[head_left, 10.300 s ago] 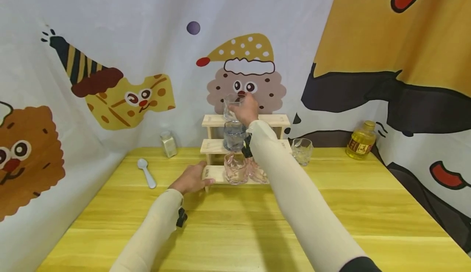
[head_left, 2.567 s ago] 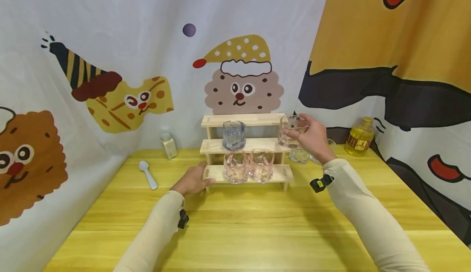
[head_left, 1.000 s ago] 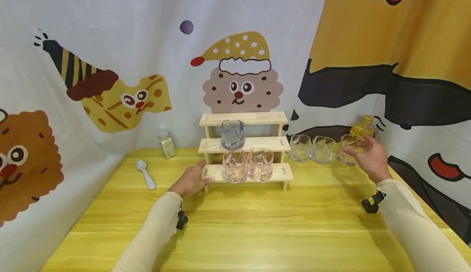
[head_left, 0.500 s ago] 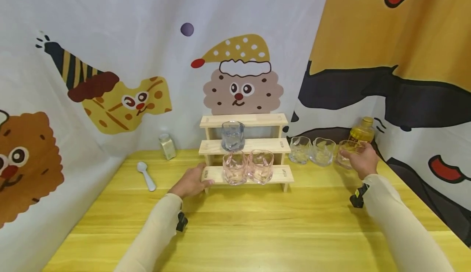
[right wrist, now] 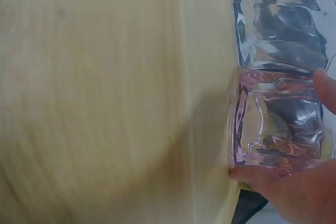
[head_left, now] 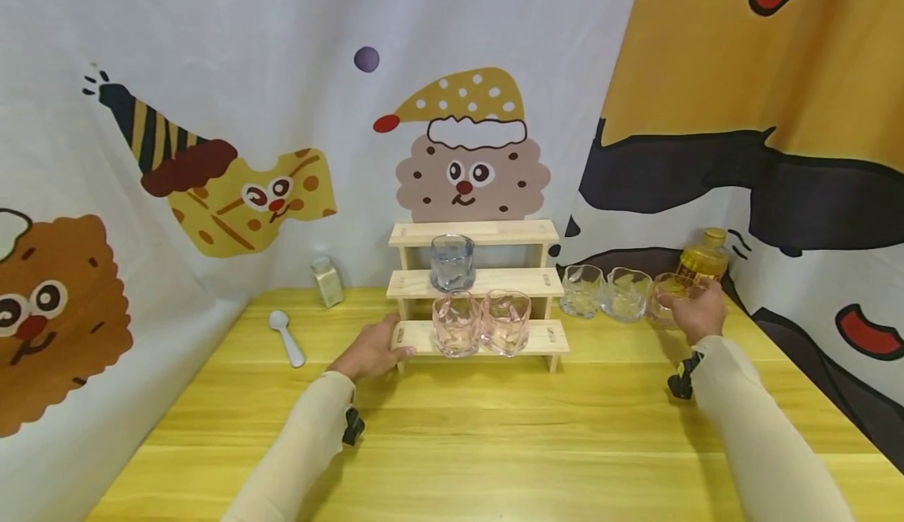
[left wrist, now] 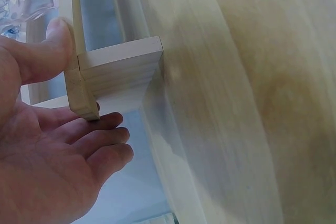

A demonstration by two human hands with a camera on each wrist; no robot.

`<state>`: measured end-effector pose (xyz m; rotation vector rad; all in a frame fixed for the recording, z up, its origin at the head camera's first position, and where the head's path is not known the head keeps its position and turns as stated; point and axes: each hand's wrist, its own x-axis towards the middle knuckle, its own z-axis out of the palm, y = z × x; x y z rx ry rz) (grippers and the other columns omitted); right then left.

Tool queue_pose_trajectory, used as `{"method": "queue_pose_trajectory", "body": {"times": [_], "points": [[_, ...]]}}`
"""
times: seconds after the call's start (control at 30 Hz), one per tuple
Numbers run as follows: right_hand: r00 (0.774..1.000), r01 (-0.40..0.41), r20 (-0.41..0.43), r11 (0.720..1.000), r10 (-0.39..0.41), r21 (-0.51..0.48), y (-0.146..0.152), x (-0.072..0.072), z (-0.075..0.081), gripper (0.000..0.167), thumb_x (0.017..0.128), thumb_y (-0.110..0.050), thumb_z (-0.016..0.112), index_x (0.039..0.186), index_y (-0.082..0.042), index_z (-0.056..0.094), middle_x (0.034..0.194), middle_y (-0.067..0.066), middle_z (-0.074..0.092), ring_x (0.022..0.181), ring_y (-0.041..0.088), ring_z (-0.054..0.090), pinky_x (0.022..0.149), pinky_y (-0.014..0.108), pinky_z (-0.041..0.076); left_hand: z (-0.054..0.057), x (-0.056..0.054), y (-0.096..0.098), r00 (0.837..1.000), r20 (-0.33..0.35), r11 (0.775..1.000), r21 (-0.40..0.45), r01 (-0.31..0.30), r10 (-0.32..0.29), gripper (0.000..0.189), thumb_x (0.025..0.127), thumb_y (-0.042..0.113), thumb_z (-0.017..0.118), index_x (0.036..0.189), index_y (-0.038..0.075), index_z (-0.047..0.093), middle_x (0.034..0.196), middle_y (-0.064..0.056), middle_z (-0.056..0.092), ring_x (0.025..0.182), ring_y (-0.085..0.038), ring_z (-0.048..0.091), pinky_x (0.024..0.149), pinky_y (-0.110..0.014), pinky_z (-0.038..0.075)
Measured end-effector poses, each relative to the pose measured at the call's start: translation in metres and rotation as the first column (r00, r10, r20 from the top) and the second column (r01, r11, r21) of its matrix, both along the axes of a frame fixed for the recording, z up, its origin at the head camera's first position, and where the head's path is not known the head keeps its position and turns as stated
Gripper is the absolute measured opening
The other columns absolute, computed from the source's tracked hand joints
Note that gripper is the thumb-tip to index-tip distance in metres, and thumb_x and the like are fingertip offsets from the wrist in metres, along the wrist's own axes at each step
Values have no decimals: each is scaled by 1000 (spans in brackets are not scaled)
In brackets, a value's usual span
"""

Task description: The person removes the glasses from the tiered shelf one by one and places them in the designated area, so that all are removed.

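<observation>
My left hand [head_left: 372, 347] grips the left end of the lowest step of a three-step wooden display stand [head_left: 413, 335]; in the left wrist view its thumb [left wrist: 58, 40] lies on top of the board, with the fingers beneath. At the right of the table, my right hand [head_left: 698, 312] holds a faintly pink glass [right wrist: 283, 121] between thumb and fingers. That glass stands beside a clear glass [head_left: 627, 296], seemingly touching it, and a second clear glass [head_left: 582, 293] is left of that. Two pink glasses [head_left: 456, 326] sit on the bottom step and a blue-grey glass [head_left: 453, 264] on the middle one.
An oil bottle [head_left: 706, 255] stands right behind the held glass, partly covered by it and the hand. Left of the stand are a small jar with a pale lid [head_left: 327, 282] and a white spoon [head_left: 286, 339]. A printed cloth [head_left: 282, 59] hangs behind the table.
A clear glass left the top step for the table. My right hand then carried the pink glass rightward from the stand and drew it in beside the clear glasses. The left hand kept its grip.
</observation>
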<state>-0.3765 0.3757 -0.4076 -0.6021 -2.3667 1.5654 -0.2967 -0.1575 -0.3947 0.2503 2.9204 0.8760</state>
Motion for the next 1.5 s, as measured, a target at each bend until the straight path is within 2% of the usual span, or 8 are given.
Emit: {"method": "queue_pose_trajectory", "body": {"times": [0.23,0.37,0.53,0.7,0.8,1.0,1.1,1.5], "points": [[993,-101,76,987,92,123,0,7,0,120,91,-36,72,156,-8,-25,165,32,-5,152,54,4,121,67,19,-1,-2,-1,1000,0,999,32,8,-8,66,95,22,70,148,0,39,115,-23,67,93,-26,65,87,-46,55],[945,-286,230,931,234,228,-7,21,4,133,91,-50,67,142,-11,-49,150,44,-34,142,67,-18,114,79,8,-1,-1,-2,1000,13,1000,24,12,-13,65,95,23,70,148,1,40,110,-19,68,88,-22,63,81,-42,55],[949,-304,196,879,247,366,-25,34,31,121,95,-49,62,151,-2,-34,147,49,-31,137,73,-15,109,82,14,2,-2,-1,1000,9,1000,2,26,-26,66,96,24,69,149,0,38,113,-22,67,94,-27,65,86,-45,55],[965,-240,31,828,261,507,-71,44,73,102,97,-41,61,158,3,-7,155,47,-2,137,69,18,106,78,29,6,-2,1,999,-8,999,8,38,-38,68,97,24,68,150,-2,36,126,-29,64,113,-39,64,101,-54,51],[927,-301,-22,776,376,555,-110,52,96,90,99,-39,60,159,1,6,156,41,19,137,61,31,106,73,34,4,-1,0,1000,0,1000,6,27,-27,68,96,24,69,150,-1,36,126,-29,64,113,-39,65,100,-53,52],[746,-556,-58,669,663,494,-186,53,119,78,100,-31,62,160,-12,17,156,30,35,141,48,42,110,60,44,1,1,-2,1000,11,1000,0,21,-21,70,97,26,68,152,1,34,130,-29,62,119,-41,62,103,-54,50],[688,-627,-51,629,724,459,-219,47,122,80,99,-30,65,160,-13,18,152,28,40,138,46,47,109,56,47,2,-1,-1,999,-3,999,-5,39,-39,70,97,25,67,152,-1,33,134,-32,59,125,-45,58,108,-56,46],[698,-657,1,640,716,397,-295,24,108,85,93,-38,71,158,-10,23,141,23,53,123,38,60,102,52,52,2,0,0,1000,9,1000,19,17,-17,69,96,23,69,152,1,35,126,-28,64,110,-36,66,99,-52,52]]}}
